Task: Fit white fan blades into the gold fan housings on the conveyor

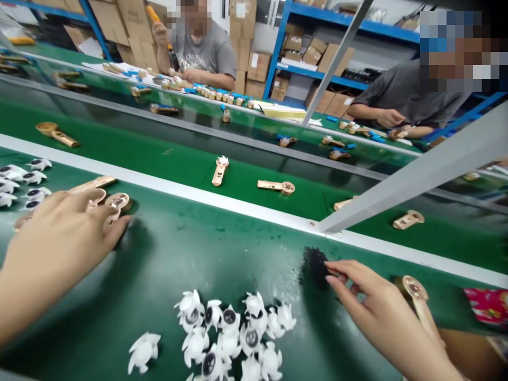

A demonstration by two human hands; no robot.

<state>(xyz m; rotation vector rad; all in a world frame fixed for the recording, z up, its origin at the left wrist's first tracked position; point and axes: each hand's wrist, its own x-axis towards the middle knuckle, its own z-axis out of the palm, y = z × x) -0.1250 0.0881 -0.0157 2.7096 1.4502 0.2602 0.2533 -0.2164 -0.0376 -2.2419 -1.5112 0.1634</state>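
My left hand (63, 238) reaches over a small group of gold-coloured fan-shaped handle casings (118, 201) at the left. Its fingers are curled round one casing, which they partly hide. At the right, my right hand (369, 301) is at the edge of a pile of tiny black pieces (313, 267), with thumb and fingertips nearly together. Whatever lies between them is too small to make out. White blade wheels (228, 338) with dark round centres are heaped at the front, and a single white blade wheel (143, 352) lies apart to their left.
More white blade wheels (35, 177) lie at the far left. Beyond a white rail (222, 203), several casings (277, 186) rest on a green belt (174, 164). A grey post (413, 169) slants across the right. Two people (210, 53) work across the line. A red packet (488, 304) is at right.
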